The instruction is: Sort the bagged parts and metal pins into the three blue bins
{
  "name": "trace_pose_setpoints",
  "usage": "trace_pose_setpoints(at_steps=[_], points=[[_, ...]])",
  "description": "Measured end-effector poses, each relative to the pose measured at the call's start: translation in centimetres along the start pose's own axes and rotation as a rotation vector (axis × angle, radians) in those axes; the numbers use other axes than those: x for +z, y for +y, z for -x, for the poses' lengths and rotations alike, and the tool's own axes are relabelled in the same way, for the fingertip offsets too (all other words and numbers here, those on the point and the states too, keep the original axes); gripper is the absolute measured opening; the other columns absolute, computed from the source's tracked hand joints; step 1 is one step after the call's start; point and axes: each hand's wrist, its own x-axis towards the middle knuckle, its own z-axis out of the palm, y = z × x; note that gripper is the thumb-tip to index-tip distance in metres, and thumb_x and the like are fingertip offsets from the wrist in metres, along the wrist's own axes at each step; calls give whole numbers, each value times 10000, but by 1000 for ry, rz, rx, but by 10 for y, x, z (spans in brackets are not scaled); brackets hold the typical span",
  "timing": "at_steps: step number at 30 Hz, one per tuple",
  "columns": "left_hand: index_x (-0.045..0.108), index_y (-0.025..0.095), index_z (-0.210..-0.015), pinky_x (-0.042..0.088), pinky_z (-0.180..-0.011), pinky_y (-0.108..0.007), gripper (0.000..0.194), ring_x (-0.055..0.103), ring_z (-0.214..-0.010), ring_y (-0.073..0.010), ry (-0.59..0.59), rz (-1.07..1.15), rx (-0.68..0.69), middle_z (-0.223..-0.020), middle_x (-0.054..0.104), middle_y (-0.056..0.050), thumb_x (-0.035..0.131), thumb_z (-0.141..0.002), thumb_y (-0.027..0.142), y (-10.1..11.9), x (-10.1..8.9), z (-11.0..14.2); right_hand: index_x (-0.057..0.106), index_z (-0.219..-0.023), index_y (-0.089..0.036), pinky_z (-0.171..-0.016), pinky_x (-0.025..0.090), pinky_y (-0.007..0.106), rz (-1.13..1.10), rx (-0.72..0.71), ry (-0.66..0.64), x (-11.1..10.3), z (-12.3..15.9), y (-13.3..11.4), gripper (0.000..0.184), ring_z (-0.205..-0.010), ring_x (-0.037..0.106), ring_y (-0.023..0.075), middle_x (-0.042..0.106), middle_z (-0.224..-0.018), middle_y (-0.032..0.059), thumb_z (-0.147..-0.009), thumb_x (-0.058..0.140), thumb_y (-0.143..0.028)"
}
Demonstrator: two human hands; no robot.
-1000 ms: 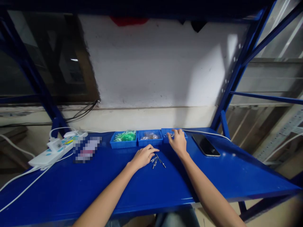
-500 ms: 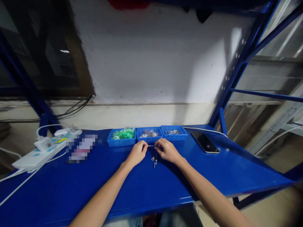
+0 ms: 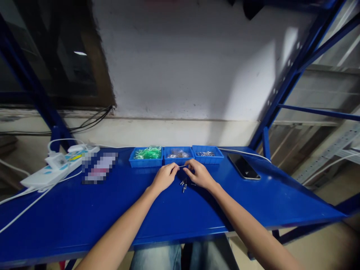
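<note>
A thin metal rod (image 3: 182,166) spans the gap between my two hands above the blue table, too small to make out in detail. My left hand (image 3: 166,176) pinches its left end between thumb and forefinger. At the other end, the curled fingers of my right hand (image 3: 199,174) close on the rod. Several small metal pieces with dark thin ends (image 3: 183,185) lie on the table just below the hands. A short dark sliver (image 3: 193,184) shows beside them, under my right hand.
Three blue bins stand in a row behind the hands: one with green bagged pieces (image 3: 148,153), one with clear bags (image 3: 177,153), one with metal pins (image 3: 206,154). A phone (image 3: 244,167) lies right. A white power strip (image 3: 53,170) with cables sits left, near a blurred item (image 3: 99,168).
The camera view has tilted and shifted slightly. The rod now slants a little up to the right, and my right thumb sits lower. A dark sliver now shows under my right hand.
</note>
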Motion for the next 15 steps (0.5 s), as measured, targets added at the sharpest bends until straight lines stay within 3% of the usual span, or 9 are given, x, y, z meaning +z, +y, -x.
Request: trace_pose_setpoints(at_steps=[5, 8, 12, 15], points=[[602, 198, -816, 422, -672, -238, 317, 590, -719, -145, -35, -18, -1, -754, 639, -15, 335, -919, 335, 0, 0, -1, 579, -898, -216, -684, 408, 237, 34, -46, 9, -3, 1, -7, 154, -756, 528, 145, 551, -828, 31, -896, 447, -295], [604, 196, -849, 427, -684, -248, 230, 579, -762, -154, 2, -45, -16, -818, 623, -26, 419, -879, 329, 2, 0, 0, 590, -841, -209, -715, 408, 249, 74, -58, 118, -12, -3, -2, 211, -776, 538, 157, 561, -808, 43, -910, 418, -310], [620, 202, -801, 420, -655, -242, 167, 563, -711, -137, -112, -60, 58, -801, 596, -17, 484, -838, 291, 11, -3, 3, 591, -904, -183, -728, 398, 275, 258, 183, 434, -29, -13, 26, 248, -786, 540, 184, 576, -803, 66, -910, 396, -335], [634, 225, -812, 417, -669, -241, 132, 573, -748, -144, -262, -92, 132, -834, 599, -12, 529, -817, 304, 17, -4, 6, 551, -1079, -157, -713, 398, 287, 338, 362, 500, -31, -12, 48, 297, -820, 550, 205, 599, -883, 87, -876, 441, -344]])
